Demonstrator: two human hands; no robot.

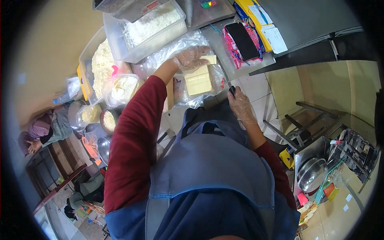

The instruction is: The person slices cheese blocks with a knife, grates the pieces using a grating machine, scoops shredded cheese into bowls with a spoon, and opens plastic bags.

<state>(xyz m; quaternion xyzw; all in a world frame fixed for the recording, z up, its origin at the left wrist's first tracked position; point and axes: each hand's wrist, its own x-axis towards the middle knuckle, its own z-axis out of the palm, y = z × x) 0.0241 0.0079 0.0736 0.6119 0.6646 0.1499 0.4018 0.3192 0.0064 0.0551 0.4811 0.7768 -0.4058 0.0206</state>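
Observation:
On a clear plastic sheet lies a pale yellow block that looks like cheese [199, 82], with lines across its top. My left hand [191, 59], in a clear plastic glove, is at the block's far end, its fingers stretched out to the right. Beside its thumb, a narrow pale strip [211, 59] sticks out; whether the hand touches it is hard to see. My right hand [243, 107], gloved too, is closed around the black handle of a knife [225, 74]. The blade points away from me, just right of the block.
Tubs of white gratings [154, 24] and cream gratings [103, 66] stand at the left, near a bag of white pieces [124, 89]. A phone [242, 41] lies on a pink packet at the right. Another person [48, 124] is at far left.

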